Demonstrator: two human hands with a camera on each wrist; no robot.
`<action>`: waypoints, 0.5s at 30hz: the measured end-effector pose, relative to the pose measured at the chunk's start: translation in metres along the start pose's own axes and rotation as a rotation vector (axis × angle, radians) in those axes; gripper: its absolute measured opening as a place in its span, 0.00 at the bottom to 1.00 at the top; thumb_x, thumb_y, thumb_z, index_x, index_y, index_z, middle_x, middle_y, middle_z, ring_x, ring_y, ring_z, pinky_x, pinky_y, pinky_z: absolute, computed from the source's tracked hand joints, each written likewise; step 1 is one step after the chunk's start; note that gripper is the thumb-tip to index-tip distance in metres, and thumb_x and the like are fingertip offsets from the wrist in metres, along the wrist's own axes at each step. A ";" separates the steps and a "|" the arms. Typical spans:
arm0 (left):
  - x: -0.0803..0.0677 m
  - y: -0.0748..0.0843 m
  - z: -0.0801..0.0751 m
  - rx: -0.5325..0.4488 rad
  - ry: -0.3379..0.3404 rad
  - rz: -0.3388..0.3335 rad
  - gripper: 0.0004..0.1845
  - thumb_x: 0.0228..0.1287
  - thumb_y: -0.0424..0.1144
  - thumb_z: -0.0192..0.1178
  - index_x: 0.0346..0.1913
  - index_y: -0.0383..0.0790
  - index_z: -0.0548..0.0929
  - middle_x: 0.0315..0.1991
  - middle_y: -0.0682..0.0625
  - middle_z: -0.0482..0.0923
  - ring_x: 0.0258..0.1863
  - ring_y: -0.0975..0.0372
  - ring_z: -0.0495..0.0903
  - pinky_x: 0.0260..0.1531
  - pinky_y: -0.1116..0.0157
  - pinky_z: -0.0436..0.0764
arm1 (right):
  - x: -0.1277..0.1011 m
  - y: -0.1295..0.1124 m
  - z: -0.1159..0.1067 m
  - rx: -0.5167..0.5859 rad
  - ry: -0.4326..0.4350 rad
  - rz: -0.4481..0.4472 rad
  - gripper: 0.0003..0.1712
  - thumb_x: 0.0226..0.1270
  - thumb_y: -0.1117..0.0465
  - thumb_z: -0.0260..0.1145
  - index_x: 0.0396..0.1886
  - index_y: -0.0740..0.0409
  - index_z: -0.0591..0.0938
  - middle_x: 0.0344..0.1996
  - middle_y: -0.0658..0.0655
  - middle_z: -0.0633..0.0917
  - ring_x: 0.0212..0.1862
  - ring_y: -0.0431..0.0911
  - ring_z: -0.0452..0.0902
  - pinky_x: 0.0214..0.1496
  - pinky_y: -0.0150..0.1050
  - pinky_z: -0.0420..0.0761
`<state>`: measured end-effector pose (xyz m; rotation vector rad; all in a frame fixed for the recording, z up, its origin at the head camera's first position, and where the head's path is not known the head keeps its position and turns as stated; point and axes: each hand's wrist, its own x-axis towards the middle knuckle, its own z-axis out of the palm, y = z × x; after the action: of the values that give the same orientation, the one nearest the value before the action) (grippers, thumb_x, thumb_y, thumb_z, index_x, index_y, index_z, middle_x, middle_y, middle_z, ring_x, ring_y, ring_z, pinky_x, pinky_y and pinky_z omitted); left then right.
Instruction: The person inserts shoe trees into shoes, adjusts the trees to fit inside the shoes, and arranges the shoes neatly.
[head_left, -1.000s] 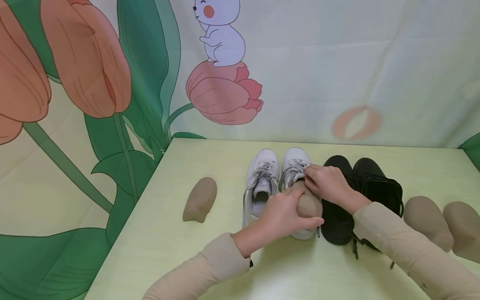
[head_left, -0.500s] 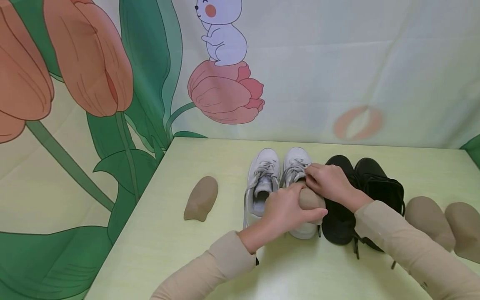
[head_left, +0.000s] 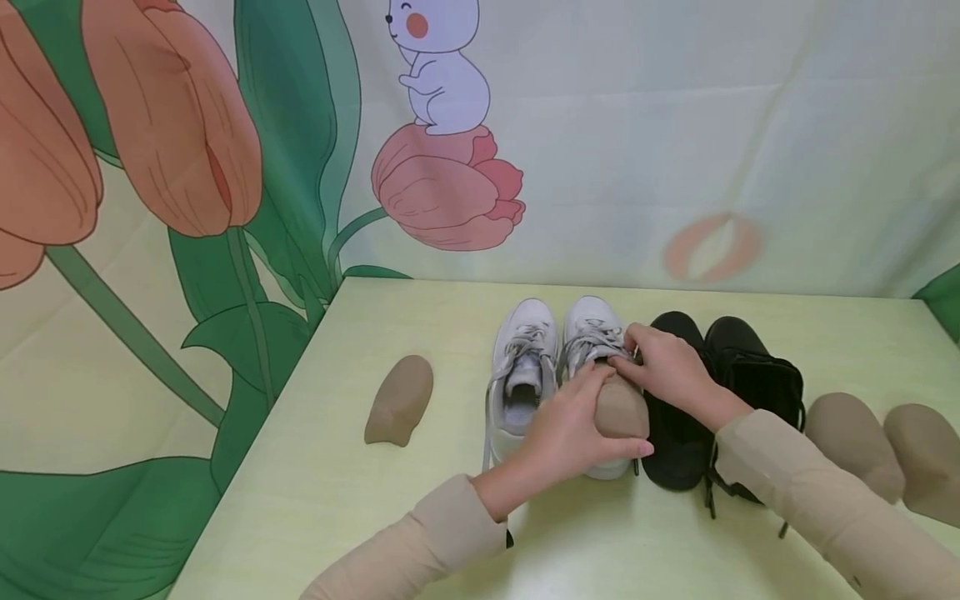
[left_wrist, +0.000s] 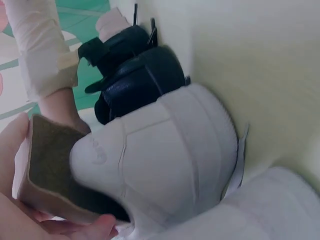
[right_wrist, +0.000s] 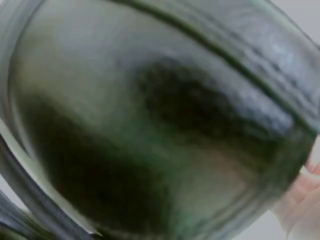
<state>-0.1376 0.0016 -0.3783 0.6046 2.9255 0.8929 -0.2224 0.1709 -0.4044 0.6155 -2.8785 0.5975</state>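
Tan foam insert (head_left: 618, 410) sits heel-up in the opening of the right-hand white sneaker (head_left: 596, 350) in the head view. Your left hand (head_left: 570, 433) curls round its rear end; your right hand (head_left: 667, 367) pinches the sneaker's tongue and laces. The other white sneaker (head_left: 521, 375) touches it on the left, the black shoes (head_left: 720, 375) on the right, all on the bench (head_left: 337, 500). Left wrist view: the insert (left_wrist: 50, 170) pokes from the white heel (left_wrist: 165, 165), your fingers (left_wrist: 85, 230) under it. Right wrist view: blurred dark surface; grip unreadable there.
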 end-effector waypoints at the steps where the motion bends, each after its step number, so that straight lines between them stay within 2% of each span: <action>1: 0.000 0.000 0.001 -0.020 0.007 0.007 0.44 0.40 0.65 0.62 0.61 0.50 0.62 0.66 0.53 0.58 0.63 0.60 0.61 0.52 0.55 0.70 | 0.000 0.000 0.000 0.006 -0.006 0.002 0.12 0.59 0.54 0.60 0.26 0.56 0.70 0.15 0.52 0.70 0.14 0.41 0.61 0.17 0.33 0.62; 6: -0.001 0.000 0.006 -0.061 0.068 0.081 0.36 0.42 0.60 0.64 0.54 0.48 0.66 0.61 0.56 0.63 0.58 0.64 0.66 0.49 0.62 0.72 | 0.002 -0.001 -0.002 0.014 -0.024 -0.066 0.07 0.60 0.60 0.58 0.27 0.56 0.70 0.14 0.50 0.70 0.15 0.40 0.62 0.19 0.32 0.64; 10: -0.001 0.000 0.007 -0.034 0.105 0.125 0.36 0.42 0.59 0.64 0.54 0.45 0.67 0.57 0.55 0.66 0.53 0.65 0.69 0.48 0.65 0.72 | 0.004 0.000 -0.005 0.020 -0.051 -0.120 0.05 0.59 0.64 0.58 0.26 0.56 0.70 0.15 0.50 0.70 0.17 0.39 0.62 0.21 0.32 0.64; 15: 0.000 -0.002 0.007 -0.007 0.118 0.160 0.34 0.42 0.56 0.65 0.52 0.44 0.68 0.53 0.55 0.69 0.50 0.65 0.71 0.46 0.67 0.73 | 0.004 0.002 -0.006 0.019 -0.062 -0.173 0.07 0.57 0.67 0.57 0.25 0.56 0.68 0.13 0.48 0.67 0.16 0.38 0.60 0.21 0.31 0.62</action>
<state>-0.1376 0.0038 -0.3848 0.8227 3.0103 0.9855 -0.2267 0.1736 -0.3991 0.8901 -2.8391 0.5907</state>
